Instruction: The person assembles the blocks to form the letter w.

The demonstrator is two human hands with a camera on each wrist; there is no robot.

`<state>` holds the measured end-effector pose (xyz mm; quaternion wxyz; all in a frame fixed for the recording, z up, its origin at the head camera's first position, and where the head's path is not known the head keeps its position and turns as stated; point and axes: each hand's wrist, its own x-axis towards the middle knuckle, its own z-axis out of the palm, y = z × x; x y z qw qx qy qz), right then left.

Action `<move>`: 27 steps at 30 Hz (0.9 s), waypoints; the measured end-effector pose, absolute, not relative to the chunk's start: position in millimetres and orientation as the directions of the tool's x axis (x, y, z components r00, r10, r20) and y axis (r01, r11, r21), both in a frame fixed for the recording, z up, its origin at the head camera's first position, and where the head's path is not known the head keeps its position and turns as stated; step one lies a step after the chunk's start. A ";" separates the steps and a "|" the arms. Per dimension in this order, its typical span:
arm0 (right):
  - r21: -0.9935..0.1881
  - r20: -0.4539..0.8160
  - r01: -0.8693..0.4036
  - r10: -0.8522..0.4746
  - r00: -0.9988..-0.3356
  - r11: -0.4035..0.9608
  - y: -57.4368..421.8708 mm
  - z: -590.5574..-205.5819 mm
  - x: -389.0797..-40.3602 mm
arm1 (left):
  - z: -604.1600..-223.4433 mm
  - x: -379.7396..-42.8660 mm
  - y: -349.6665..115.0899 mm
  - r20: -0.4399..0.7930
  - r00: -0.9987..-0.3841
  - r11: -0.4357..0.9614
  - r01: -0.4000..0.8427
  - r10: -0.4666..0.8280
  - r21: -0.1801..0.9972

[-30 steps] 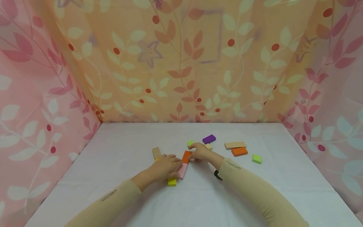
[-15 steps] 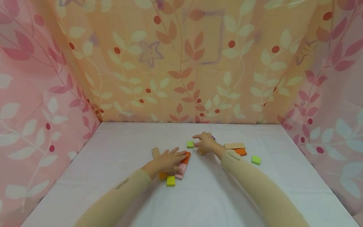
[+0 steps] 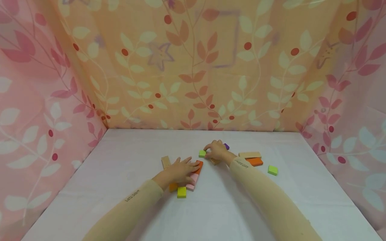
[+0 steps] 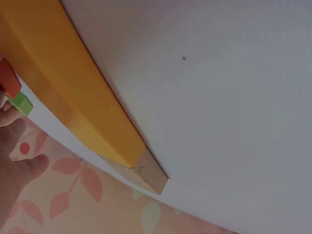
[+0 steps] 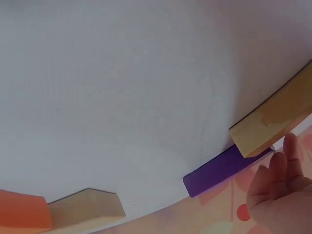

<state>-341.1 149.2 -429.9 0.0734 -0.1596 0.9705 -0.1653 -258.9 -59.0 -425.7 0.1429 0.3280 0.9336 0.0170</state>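
Note:
My left hand (image 3: 179, 172) rests with spread fingers over a group of wooden blocks. Under and beside it lie a pink block (image 3: 190, 187), an orange-red block (image 3: 199, 165), an amber block (image 3: 173, 187) and a plain wood block (image 3: 165, 162). A small yellow block (image 3: 181, 192) lies just in front. Farther back, my right hand (image 3: 217, 150) has its thumb and index finger at the right edge of a small green block (image 3: 202, 154), without a clear grip. Below its palm is a partly hidden wooden block (image 3: 215, 161); in the right wrist view, this wooden block (image 5: 273, 114) is beside the fingers.
A purple block (image 5: 226, 171) lies beyond the wooden block. To the right are a plain plank (image 3: 249, 154), an orange block (image 3: 254, 162) and another green block (image 3: 272, 170). White cloth (image 3: 135, 144) covers the table, with patterned curtains (image 3: 193, 67) around three sides.
My right hand has moved back from beside the orange-red block to the green block, its index finger bending toward it. My left hand has shifted slightly right, its fingers spreading over the blocks.

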 end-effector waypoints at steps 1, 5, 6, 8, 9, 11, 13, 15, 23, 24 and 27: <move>-0.345 -0.083 -0.288 -0.334 -0.939 0.893 149.0 -429.8 -341.0 | -425.4 -259.1 -58.6 -0.257 -0.747 0.787 0.604 0.614 0.125; -0.368 -0.051 -0.293 -0.333 -0.941 0.883 148.5 -431.7 -340.1 | -425.9 -259.6 -57.7 -0.269 -0.754 0.799 0.584 0.599 0.141; -0.395 -0.044 -0.282 -0.324 -0.945 0.874 148.4 -431.9 -339.1 | -426.2 -259.5 -57.7 -0.272 -0.754 0.801 0.581 0.597 0.146; -0.478 -0.032 -0.250 -0.302 -0.953 0.842 148.6 -432.0 -336.0 | -427.0 -259.4 -57.8 -0.277 -0.754 0.802 0.577 0.596 0.156; -0.521 -0.020 -0.240 -0.293 -0.956 0.819 148.4 -431.9 -334.2 | -427.5 -259.5 -57.8 -0.279 -0.753 0.802 0.575 0.596 0.160; -0.626 -0.010 -0.203 -0.268 -0.963 0.753 147.6 -430.7 -329.3 | -428.1 -260.0 -58.0 -0.281 -0.753 0.803 0.574 0.595 0.161; -0.732 -0.023 -0.143 -0.233 -0.972 0.667 145.4 -428.8 -323.4 | -428.8 -260.8 -58.1 -0.279 -0.753 0.802 0.577 0.595 0.155; -0.821 -0.054 -0.067 -0.193 -0.980 0.567 142.3 -427.1 -317.6 | -429.2 -261.0 -58.1 -0.282 -0.754 0.803 0.576 0.594 0.152; -0.934 -0.307 0.282 -0.089 -0.948 0.219 131.2 -429.1 -304.1 | -426.8 -260.3 -56.9 -0.289 -0.754 0.806 0.574 0.590 0.146; -0.934 -0.316 0.292 -0.095 -0.944 0.206 131.5 -430.1 -303.6 | -426.4 -260.1 -56.6 -0.290 -0.754 0.805 0.574 0.590 0.147; -0.931 -0.329 0.308 -0.083 -0.941 0.198 135.7 -432.1 -303.6 | -425.7 -259.7 -55.5 -0.290 -0.754 0.806 0.572 0.590 0.153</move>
